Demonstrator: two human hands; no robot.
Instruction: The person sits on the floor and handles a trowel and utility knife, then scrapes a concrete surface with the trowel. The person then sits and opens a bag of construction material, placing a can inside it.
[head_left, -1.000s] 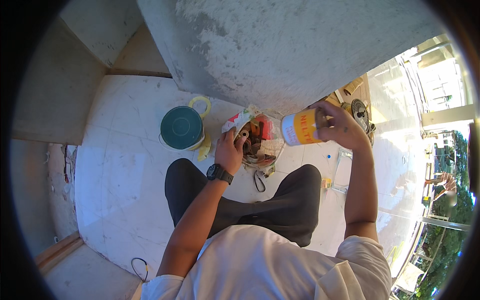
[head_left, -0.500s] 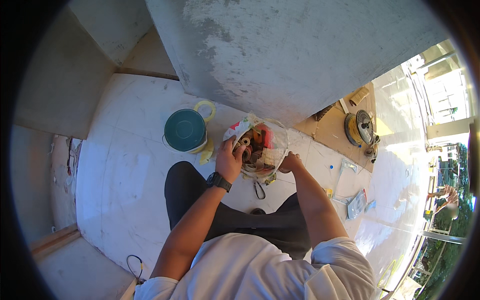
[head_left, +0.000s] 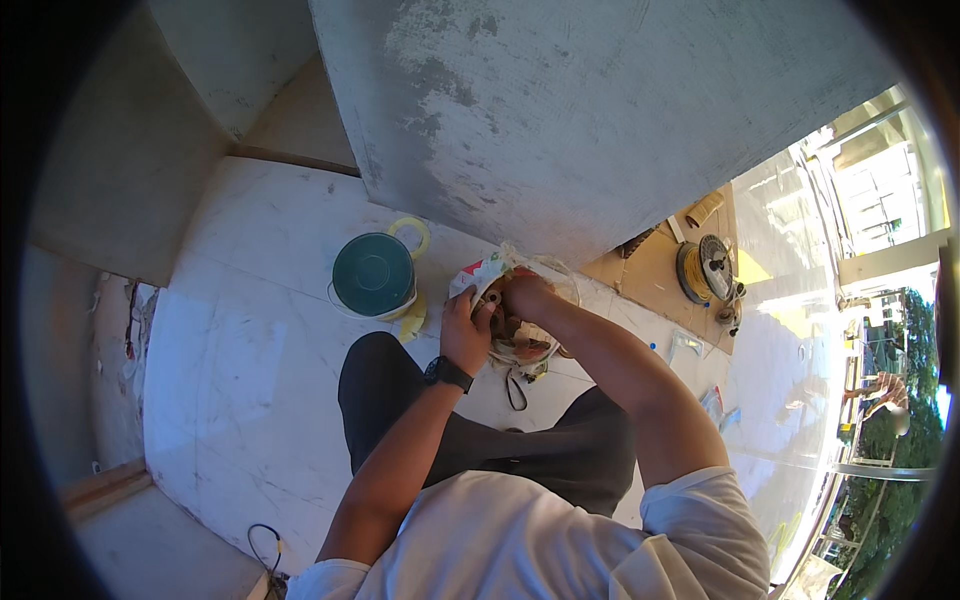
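I sit on a white marble floor (head_left: 250, 380) with a plastic bag (head_left: 540, 350) full of small items between my knees. My left hand (head_left: 466, 328), with a black watch (head_left: 447, 373) on its wrist, grips the bag's printed rim at the left. My right hand (head_left: 522, 296) reaches into the bag's mouth, touching my left hand. Its fingers are buried among the contents, so what it holds is hidden. A black strap loop (head_left: 515, 390) hangs out of the bag toward me.
A teal bucket (head_left: 372, 272) with a yellow handle stands left of the bag. A grey concrete pillar (head_left: 600, 120) rises just behind. At right, a cable spool (head_left: 705, 268) lies on cardboard (head_left: 645, 275), with small packets (head_left: 690, 345) nearby. A black cord (head_left: 262, 540) lies at lower left.
My right hand held an orange and white cylinder up at the right a second ago. It has since come down into the bag, and the cylinder is out of sight. The left hand stayed on the bag.
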